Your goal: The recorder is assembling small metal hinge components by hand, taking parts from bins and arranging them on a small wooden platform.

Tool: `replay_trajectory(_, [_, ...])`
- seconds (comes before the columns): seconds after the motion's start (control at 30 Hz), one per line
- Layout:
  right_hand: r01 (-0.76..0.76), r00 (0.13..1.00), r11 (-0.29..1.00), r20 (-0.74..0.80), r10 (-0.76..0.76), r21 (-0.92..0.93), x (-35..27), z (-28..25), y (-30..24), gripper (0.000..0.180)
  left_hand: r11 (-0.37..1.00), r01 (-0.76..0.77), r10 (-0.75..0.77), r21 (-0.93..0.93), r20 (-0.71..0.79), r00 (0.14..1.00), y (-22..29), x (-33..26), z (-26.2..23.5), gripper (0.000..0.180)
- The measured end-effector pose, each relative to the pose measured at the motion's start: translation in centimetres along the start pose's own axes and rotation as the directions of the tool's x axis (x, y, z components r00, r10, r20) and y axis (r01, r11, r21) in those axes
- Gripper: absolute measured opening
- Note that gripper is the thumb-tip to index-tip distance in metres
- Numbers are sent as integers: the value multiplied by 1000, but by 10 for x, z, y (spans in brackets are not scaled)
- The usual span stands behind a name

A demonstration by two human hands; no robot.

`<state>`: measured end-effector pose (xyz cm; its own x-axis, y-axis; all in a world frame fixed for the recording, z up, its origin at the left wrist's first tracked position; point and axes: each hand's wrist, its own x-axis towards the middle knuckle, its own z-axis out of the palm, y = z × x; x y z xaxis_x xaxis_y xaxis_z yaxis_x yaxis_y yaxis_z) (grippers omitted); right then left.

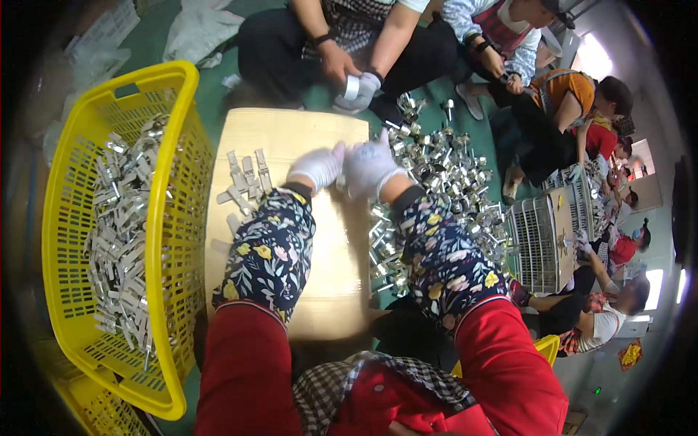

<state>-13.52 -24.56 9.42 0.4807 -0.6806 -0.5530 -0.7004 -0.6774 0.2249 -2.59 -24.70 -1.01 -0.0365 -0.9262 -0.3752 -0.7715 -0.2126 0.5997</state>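
My left hand, in a white glove, is over the far part of a tan board. Right beside it is my right hand, gloved too, near the board's right edge. Both have their fingers drawn together, thumb sides facing; whatever they hold is hidden. Flat metal pieces resembling hinge arms lie on the board left of my left hand. To the right of my right hand spreads a pile of shiny metal parts with round cup-like ends, on the green floor.
A tall yellow basket full of flat metal pieces stands at the left. Across the board sits a person with a gloved hand. More people work at the right around a white wire crate. A white plastic bag lies far left.
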Motion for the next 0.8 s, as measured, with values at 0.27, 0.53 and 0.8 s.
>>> replay_trajectory(0.27, [61, 998, 996, 11, -62, 72, -123, 68, -83, 67, 999, -27, 21, 47, 140, 990, -21, -151, 74, 58])
replay_trajectory(0.53, [57, 998, 990, -41, -52, 128, -190, 104, -123, 62, 969, -213, 196, 126, 136, 971, 4, -277, 87, 37])
replay_trajectory(0.8, [34, 999, 964, 18, -40, 263, -151, 110, -104, 52, 890, -312, 304, 332, 79, 950, -12, -220, 88, 27])
